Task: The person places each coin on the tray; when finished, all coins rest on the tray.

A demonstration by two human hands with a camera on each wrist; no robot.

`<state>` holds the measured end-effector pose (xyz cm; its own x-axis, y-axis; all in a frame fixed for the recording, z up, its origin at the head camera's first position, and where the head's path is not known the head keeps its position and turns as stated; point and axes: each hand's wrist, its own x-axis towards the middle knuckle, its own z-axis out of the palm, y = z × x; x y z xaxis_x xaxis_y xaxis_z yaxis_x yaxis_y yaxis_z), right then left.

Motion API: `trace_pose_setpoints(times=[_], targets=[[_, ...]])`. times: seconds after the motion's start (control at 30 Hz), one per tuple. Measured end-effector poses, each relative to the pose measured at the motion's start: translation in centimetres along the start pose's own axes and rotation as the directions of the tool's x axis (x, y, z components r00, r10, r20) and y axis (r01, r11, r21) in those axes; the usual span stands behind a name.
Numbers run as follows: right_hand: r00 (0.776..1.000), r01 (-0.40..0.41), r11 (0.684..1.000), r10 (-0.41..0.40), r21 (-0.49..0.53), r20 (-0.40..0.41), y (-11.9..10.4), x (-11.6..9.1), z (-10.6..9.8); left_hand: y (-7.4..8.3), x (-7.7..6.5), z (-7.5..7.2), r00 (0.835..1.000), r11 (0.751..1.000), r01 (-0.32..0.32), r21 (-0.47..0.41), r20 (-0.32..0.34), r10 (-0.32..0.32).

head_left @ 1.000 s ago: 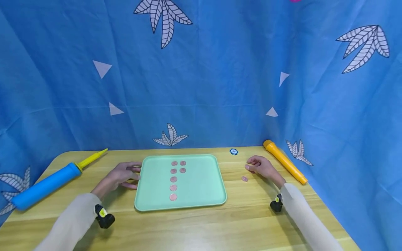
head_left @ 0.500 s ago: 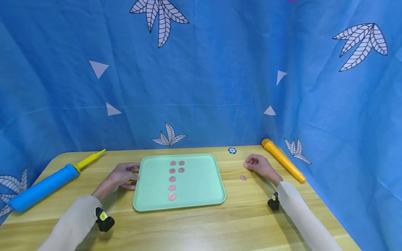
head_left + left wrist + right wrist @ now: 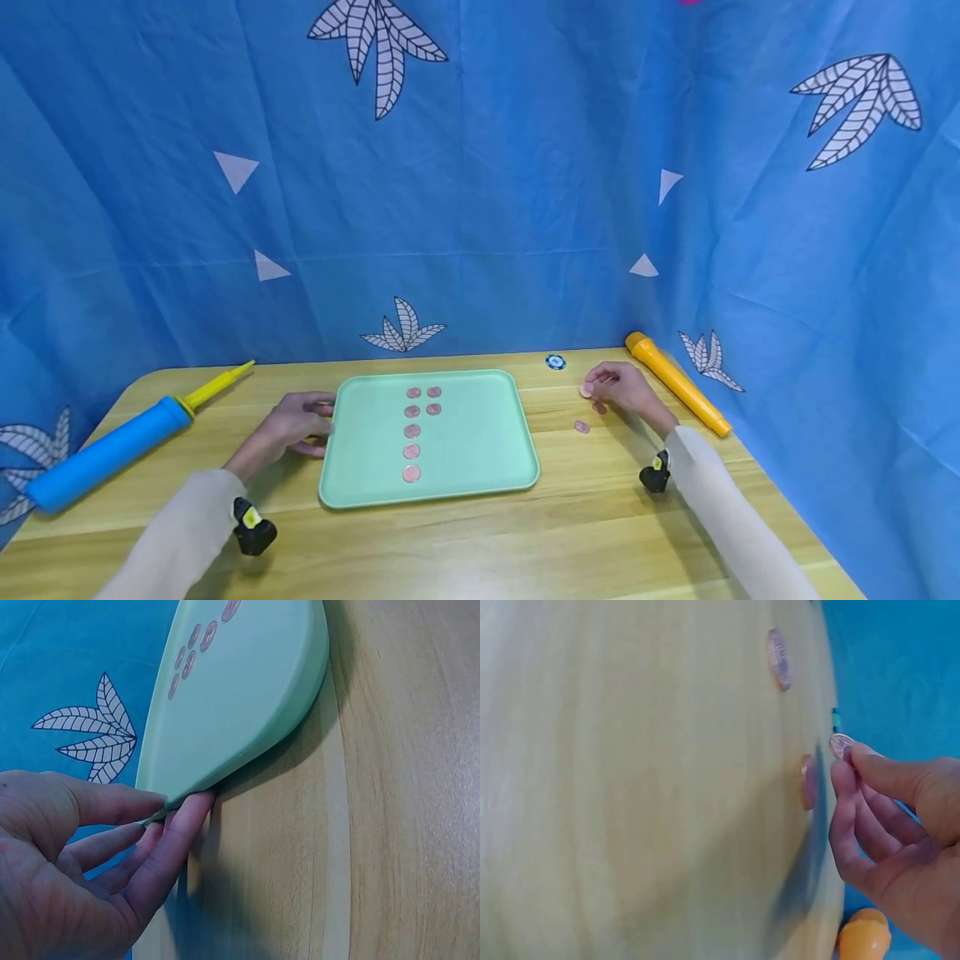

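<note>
A pale green tray (image 3: 480,442) lies on the table, bearing several copper-coloured coins (image 3: 412,431) in one long column and a short one beside it. At its left end my left hand (image 3: 297,423) holds the rim, thumb on top and fingers against the outer side, as the left wrist view shows. To the right of the tray, my right hand (image 3: 622,387) pinches a copper coin (image 3: 841,745) between thumb and fingertips, just above the table. Two more coins lie on the wood, one (image 3: 808,782) right below the fingers and another (image 3: 582,427) nearer the front.
A blue and white poker chip (image 3: 556,362) lies by the table's back edge. An orange toy microphone (image 3: 677,383) slants along the right edge, beyond my right hand. On the left lies a blue hand pump (image 3: 112,454) with a yellow nozzle. A blue curtain (image 3: 480,183) hangs behind.
My right hand has risen slightly with a coin now showing at its fingertips, and a coin beneath the hand has come into view. The left hand stays at the tray.
</note>
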<state>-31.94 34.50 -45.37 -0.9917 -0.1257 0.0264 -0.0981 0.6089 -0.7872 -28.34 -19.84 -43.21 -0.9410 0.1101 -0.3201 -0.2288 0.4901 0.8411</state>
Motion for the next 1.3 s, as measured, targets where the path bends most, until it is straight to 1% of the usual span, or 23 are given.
trace_pose_setpoints(times=[0.17,0.3,0.53,0.73,0.9,1.13,1.3], targets=[[0.998,-0.052,0.996,0.048,0.079,0.046,-1.0,-0.1,-0.1,0.0,0.1,0.0,1.000,1.000,0.001,0.012,0.002,-0.001],[0.993,-0.094,0.981,0.082,0.167,0.079,-1.5,-0.2,0.2,0.1,0.2,0.1,1.000,1.000,0.008,0.014,0.005,-0.008],[0.989,-0.105,0.939,0.063,0.327,0.136,-2.2,-0.1,1.3,0.0,0.2,0.1,1.000,1.000,0.003,0.012,0.009,-0.003],[0.980,-0.140,0.917,0.073,0.373,0.187,-3.3,-0.1,2.5,0.1,0.2,0.1,1.000,1.000,0.009,0.015,-0.001,-0.009],[0.973,-0.134,0.907,0.044,0.399,0.225,-4.5,-0.3,3.8,0.1,0.3,0.1,1.000,1.000,0.019,0.021,-0.011,-0.019],[0.963,-0.146,0.875,0.018,0.461,0.269,-5.7,0.0,6.0,0.1,0.2,0.2,1.000,1.000,0.021,0.013,-0.012,-0.021],[0.953,-0.137,0.868,-0.016,0.478,0.302,-7.0,-0.2,7.5,0.0,0.2,0.2,1.000,1.000,0.020,0.013,-0.018,-0.020]])
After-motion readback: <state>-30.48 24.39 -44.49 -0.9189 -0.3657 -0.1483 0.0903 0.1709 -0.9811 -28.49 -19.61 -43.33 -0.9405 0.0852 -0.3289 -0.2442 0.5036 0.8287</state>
